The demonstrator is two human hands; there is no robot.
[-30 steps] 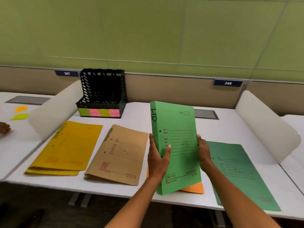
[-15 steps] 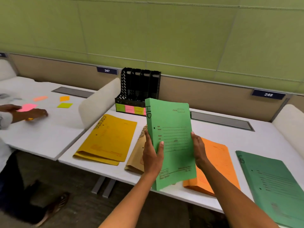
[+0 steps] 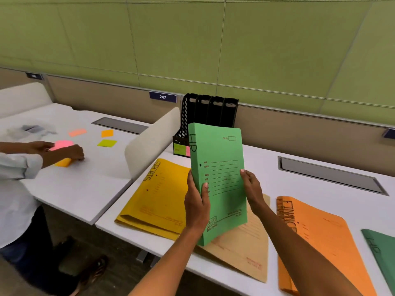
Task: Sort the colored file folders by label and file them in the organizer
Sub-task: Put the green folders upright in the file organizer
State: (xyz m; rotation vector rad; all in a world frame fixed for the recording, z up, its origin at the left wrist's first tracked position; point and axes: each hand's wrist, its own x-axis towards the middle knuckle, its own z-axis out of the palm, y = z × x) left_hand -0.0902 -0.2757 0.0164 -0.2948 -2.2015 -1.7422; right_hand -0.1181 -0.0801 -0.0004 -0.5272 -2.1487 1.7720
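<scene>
A green folder (image 3: 220, 154) marked HR stands upright above the table, held between both my hands. My left hand (image 3: 196, 204) grips its left edge and my right hand (image 3: 253, 190) grips its right edge. Behind it the black organizer (image 3: 210, 110) stands against the back panel, with coloured labels (image 3: 179, 148) along its front. Flat on the table lie a yellow folder (image 3: 159, 195) marked SPORTS, a brown folder (image 3: 245, 251) partly hidden by the green one, an orange folder (image 3: 320, 238) marked FINANCE, and another green folder (image 3: 382, 253) marked HR at the far right.
A beige divider (image 3: 149, 144) separates this table from the left table, where another person (image 3: 19, 167) handles sticky notes (image 3: 62, 144). A grey cable hatch (image 3: 329, 176) is set into the table at the back right. The near table edge (image 3: 149, 244) runs diagonally.
The view has swung further left and closer. The green HR folder has moved left, nearer the organizer, still held in both hands. The orange and second green folder lie further right in view.
</scene>
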